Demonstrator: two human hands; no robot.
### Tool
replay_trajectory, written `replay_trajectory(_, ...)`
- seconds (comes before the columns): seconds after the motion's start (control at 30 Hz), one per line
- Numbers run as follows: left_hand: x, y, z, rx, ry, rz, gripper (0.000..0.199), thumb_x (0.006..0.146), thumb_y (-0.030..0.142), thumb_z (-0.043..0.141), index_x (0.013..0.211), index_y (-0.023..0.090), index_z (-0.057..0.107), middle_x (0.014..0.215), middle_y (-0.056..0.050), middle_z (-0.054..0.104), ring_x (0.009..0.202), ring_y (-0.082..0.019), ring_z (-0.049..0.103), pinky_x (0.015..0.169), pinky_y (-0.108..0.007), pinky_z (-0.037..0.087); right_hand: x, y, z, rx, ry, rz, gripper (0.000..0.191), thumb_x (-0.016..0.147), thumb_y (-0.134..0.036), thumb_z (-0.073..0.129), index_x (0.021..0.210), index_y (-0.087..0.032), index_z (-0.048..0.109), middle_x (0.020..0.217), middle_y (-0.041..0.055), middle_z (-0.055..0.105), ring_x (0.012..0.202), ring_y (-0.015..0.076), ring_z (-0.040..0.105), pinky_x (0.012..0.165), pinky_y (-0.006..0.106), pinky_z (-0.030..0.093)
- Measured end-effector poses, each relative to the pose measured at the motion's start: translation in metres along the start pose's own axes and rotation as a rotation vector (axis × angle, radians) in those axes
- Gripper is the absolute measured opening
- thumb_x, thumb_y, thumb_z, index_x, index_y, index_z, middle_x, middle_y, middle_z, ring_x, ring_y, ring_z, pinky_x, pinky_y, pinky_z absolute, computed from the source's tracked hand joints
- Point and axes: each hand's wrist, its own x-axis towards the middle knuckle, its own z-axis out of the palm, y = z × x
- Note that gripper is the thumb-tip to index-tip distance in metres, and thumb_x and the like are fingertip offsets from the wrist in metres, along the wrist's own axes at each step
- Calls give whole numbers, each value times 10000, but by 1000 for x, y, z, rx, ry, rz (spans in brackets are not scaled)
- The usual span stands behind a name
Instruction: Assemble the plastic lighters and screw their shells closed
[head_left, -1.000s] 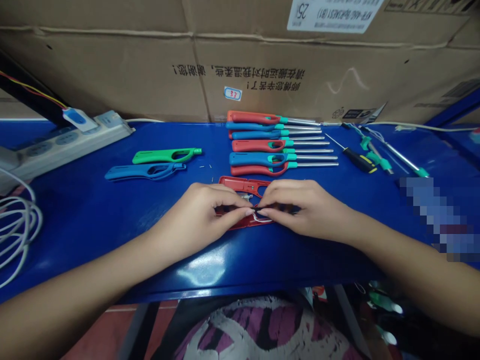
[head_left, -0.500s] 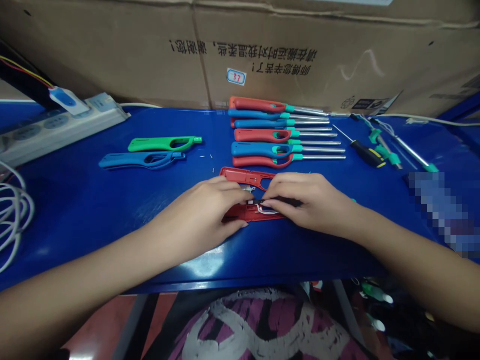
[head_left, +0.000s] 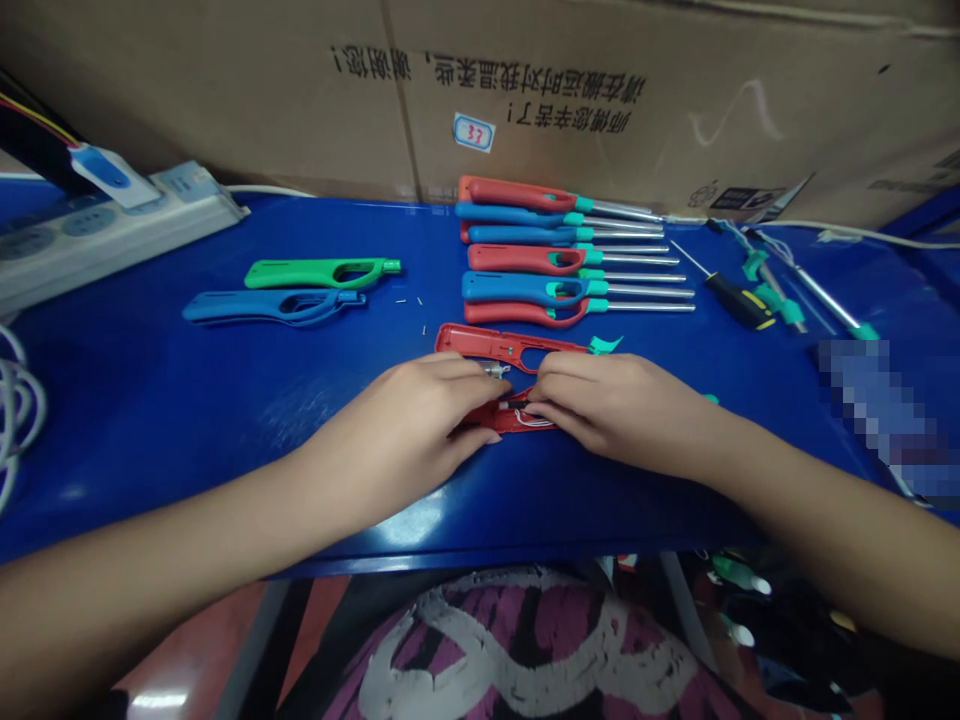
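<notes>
An opened red lighter shell half [head_left: 517, 425] lies between my hands, with white wires and a small black part [head_left: 517, 405] in it. My left hand [head_left: 439, 405] is closed around the left end of this half. The fingertips of my right hand [head_left: 592, 395] pinch at the black part from the right. Just behind lies the other red shell half [head_left: 480, 342], with a teal piece [head_left: 604, 346] at its right end. A small metallic part [head_left: 493, 370] shows beside my left fingertips; my fingers cover some of it.
Several red and blue lighters [head_left: 525, 288] are lined up behind. Green [head_left: 292, 272] and blue [head_left: 240, 306] handles lie left, near tiny screws [head_left: 424, 330]. A screwdriver [head_left: 739, 302] and metal rods [head_left: 825, 295] are right. A power strip [head_left: 90, 225] and cardboard box [head_left: 300, 130] stand behind.
The view has shifted slightly. My right hand has moved a little off the rear shell half, so the teal piece shows. The black part now sits lower, inside the front half.
</notes>
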Motion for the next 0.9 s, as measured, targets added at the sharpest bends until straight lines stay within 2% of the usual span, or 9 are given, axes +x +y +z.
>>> replay_trajectory(0.1, -1, 2, 1, 32, 3, 49, 164, 967, 192, 606, 1088, 162, 712, 1017, -70, 710, 980, -232, 657, 881, -377, 551, 1, 0, 0, -35, -4, 29, 255, 1022, -266, 487, 898, -142, 673, 890, 66, 661, 753, 179, 616, 610, 291, 399)
replay_trajectory(0.2, -2, 7, 3, 135, -13, 84, 231, 1017, 220, 508, 1016, 145, 727, 980, -87, 677, 924, -238, 643, 812, -383, 558, 2, -1, -2, -9, -12, 78, 226, 1010, -273, 520, 893, -155, 673, 897, 52, 676, 777, 175, 625, 609, 281, 384)
replay_trajectory(0.3, -3, 12, 7, 312, -34, 83, 294, 1034, 239, 458, 991, 124, 726, 916, -92, 640, 842, -250, 617, 737, -404, 554, 3, -1, -8, 79, -21, 125, 187, 993, -270, 555, 905, -158, 677, 921, 45, 678, 823, 171, 633, 654, 275, 409)
replay_trajectory(0.43, -6, 16, 10, 461, -36, 94, 280, 1027, 231, 464, 1051, 115, 718, 912, -95, 616, 858, -268, 603, 742, -424, 548, 1, 3, -18, 190, 23, 145, 151, 982, -260, 562, 966, -166, 679, 961, 50, 673, 896, 176, 633, 741, 281, 443)
replay_trajectory(0.5, -6, 16, 10, 435, -42, 61, 297, 1035, 249, 450, 1061, 131, 721, 895, -84, 613, 811, -250, 598, 717, -409, 546, -2, 6, -23, 221, 12, 139, 127, 967, -254, 577, 975, -174, 674, 975, 50, 670, 893, 175, 628, 752, 284, 445)
replay_trajectory(0.6, -5, 14, 7, 334, -46, 16, 319, 1045, 254, 421, 1094, 149, 717, 913, -78, 622, 797, -236, 608, 705, -394, 556, -6, 9, -29, 238, -90, 137, 83, 936, -258, 619, 970, -199, 667, 1005, 34, 662, 870, 167, 620, 736, 281, 441)
replay_trajectory(0.67, -6, 12, 6, 281, -36, 23, 300, 1037, 233, 430, 1144, 155, 699, 981, -89, 641, 869, -251, 630, 749, -410, 571, -8, 9, -31, 232, -148, 145, 84, 938, -267, 618, 991, -215, 656, 1030, 24, 655, 860, 162, 614, 716, 276, 435)
replay_trajectory(0.9, -8, 7, 8, 206, 29, 44, 310, 995, 178, 484, 1286, 179, 591, 1198, -95, 659, 1079, -283, 621, 915, -463, 550, -17, 9, -40, 131, -203, 246, 190, 905, -296, 649, 1075, -237, 586, 1078, 35, 638, 886, 186, 613, 681, 277, 424)
